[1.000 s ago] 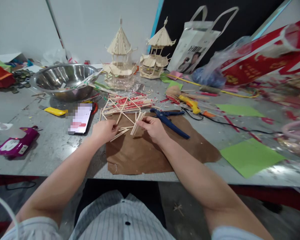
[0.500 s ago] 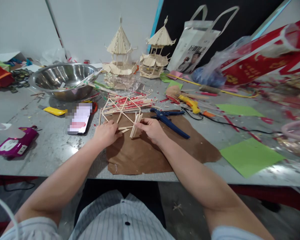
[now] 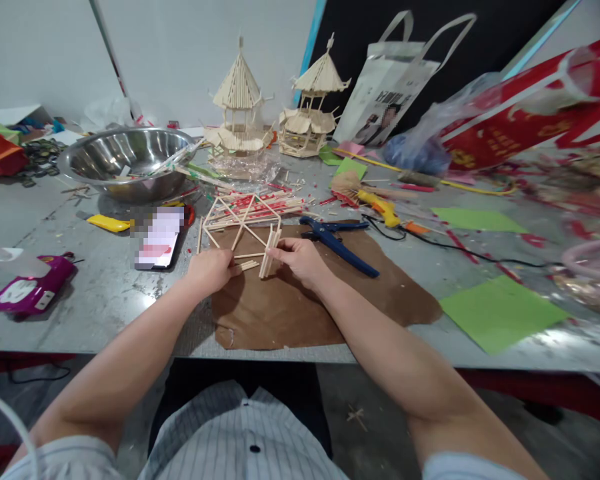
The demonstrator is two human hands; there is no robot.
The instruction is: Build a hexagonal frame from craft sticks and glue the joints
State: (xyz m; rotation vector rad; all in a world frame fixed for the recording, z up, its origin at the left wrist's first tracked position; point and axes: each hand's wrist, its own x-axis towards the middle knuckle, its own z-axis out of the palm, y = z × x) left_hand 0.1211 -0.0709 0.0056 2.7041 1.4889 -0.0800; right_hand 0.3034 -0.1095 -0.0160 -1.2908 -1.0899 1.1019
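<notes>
Where the brown sheet spreads, the hexagonal stick frame overlaps its far-left edge. Over the sheet, your right hand pinches a stick bundle; at its left edge, your left hand curls by short sticks, hold unclear. Probably sorting lengths, you next need a light grip.

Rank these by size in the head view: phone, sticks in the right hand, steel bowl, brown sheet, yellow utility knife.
1. Brown sheet
2. Steel bowl
3. Phone
Both smaller, but too alike to rank: yellow utility knife and sticks in the right hand.
</notes>
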